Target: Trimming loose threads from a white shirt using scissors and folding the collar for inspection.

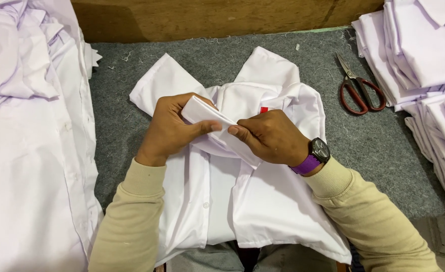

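Where the grey felt-covered counter (121, 126) meets the left frame edge, a loose heap of white shirts (31, 141) lies spread out; one carries a small red-and-white patch near the top left corner. Just right of the heap, a white button-front shirt (263, 201) lies at centre on the counter, front up, sleeves folded in toward the collar, lower hem reaching the near edge of the counter.

Left hand (169, 131): rests on the upper chest of the shirt, grip closed on the shirt collar (210, 118), thumb on top, fingers beneath the folded band. Beige sleeve to the wrist.

Right hand (270, 136): meets the left at the collar, grip narrow, fingertips pinching the same collar band from the right side. Both hands touch the collar; thumbs nearly meet. A small red tab (264, 109) shows on the shirt just above the right hand. A dark wristwatch on a purple strap (317, 153) sits on the right wrist.

Further right, red-handled scissors (358, 88) lie on the bare felt, blades closed and pointing away, well apart from the hands. At far right, a stack of folded white shirts (424, 55) runs along the edge of the counter.
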